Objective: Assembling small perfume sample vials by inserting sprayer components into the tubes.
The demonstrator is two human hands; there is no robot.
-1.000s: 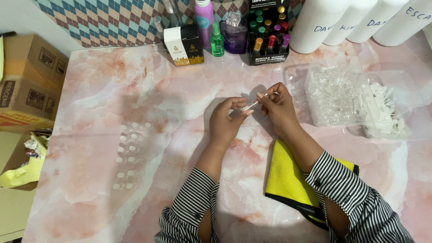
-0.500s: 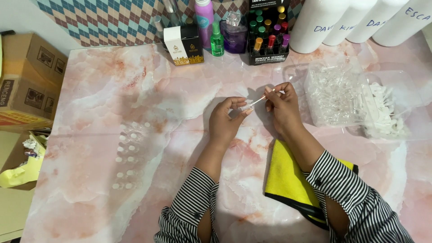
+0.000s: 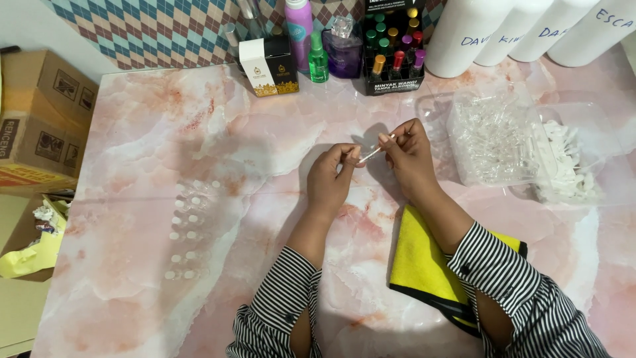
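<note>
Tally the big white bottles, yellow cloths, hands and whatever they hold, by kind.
Big white bottles: 4
Yellow cloth: 1
Hands: 2, left hand and right hand
Held thin tube: 1
Total: 8

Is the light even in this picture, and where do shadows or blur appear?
Head view: bright, fairly even light; soft shadows fall on the marble table around the left hand and right hand; the small clear vial between them is slightly blurred.

the small clear tube between both hands is too tiny to read; white bottles are cut off by the top edge.
</note>
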